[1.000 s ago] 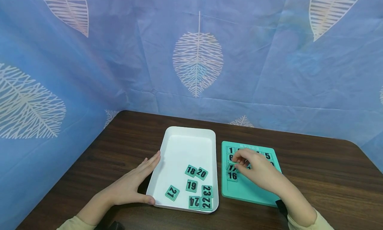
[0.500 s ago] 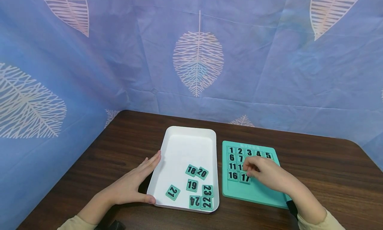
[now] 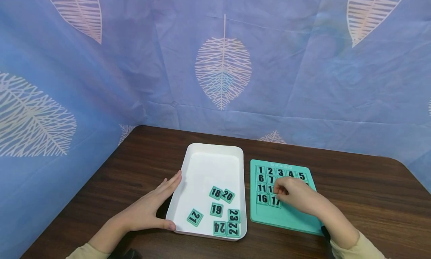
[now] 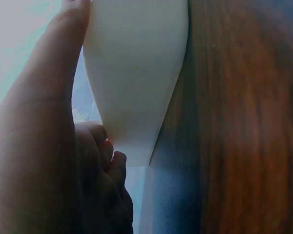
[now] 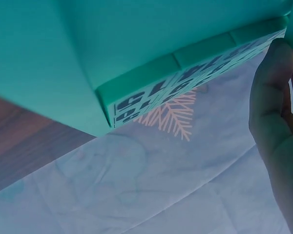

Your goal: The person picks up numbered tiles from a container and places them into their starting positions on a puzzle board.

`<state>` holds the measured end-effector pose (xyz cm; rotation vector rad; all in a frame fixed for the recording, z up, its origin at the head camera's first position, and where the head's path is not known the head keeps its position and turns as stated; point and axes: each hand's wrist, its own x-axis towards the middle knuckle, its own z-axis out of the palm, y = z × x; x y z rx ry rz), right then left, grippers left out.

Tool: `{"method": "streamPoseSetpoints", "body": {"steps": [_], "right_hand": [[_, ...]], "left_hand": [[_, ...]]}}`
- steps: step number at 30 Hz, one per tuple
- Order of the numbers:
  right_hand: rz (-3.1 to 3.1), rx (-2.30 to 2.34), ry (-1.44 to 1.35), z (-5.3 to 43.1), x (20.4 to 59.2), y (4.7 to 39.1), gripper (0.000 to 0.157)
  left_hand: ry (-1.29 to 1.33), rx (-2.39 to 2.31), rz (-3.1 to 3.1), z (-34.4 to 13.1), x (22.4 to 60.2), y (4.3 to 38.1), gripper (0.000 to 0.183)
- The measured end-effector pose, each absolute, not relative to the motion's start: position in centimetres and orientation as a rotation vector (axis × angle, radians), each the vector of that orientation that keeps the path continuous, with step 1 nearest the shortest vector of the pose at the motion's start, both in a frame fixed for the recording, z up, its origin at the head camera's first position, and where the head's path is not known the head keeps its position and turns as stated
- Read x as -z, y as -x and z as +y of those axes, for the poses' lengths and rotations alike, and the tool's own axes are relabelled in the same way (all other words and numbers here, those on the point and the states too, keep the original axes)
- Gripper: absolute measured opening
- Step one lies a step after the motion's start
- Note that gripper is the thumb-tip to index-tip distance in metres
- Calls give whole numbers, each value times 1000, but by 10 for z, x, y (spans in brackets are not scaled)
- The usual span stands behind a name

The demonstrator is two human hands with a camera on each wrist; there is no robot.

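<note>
My left hand (image 3: 148, 208) lies against the left side of a white tray (image 3: 208, 149), fingers extended to its wall and thumb at the near left corner. In the left wrist view its fingertips touch the tray's outer wall (image 4: 136, 63). My right hand (image 3: 297, 195) is over a turquoise number puzzle board (image 3: 286, 221), thumb and index finger pinching the tile 17 (image 3: 275, 201) by its right side. That tile sits slightly askew, right of the tile 16 (image 3: 262, 198). In the right wrist view, fingers (image 5: 273, 83) meet a green tile edge at the upper right.
Inside the tray lie several loose number tiles, among them 19 (image 3: 216, 209), 21 (image 3: 195, 217) and 18 (image 3: 215, 192). Rows of tiles fill the board's upper part, partly hidden by the right hand. A dark wooden table (image 3: 161, 146) meets a blue leaf-patterned cloth (image 3: 161, 64) behind.
My right hand has moved the tile 17 from above the third row's left end down to the fourth row, beside 16. The left hand has stayed at the tray.
</note>
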<state>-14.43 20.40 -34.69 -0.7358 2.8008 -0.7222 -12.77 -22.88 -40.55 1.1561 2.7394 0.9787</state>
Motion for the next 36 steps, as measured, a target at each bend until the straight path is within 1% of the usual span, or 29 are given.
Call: {"method": "streamPoseSetpoints", "body": {"steps": [6,15,36], "right_hand": [[2812,679,774,204,350,146,13],[2797,667,796,201,351,149,19],[2840,650,794,197,352,147,19]], "left_hand": [[-1143,-994,2734,-229,405,127,114],[-1100,-975,2717,-228,403,127,115],[-1107,-1002,2719,-229,405,126,115]]}}
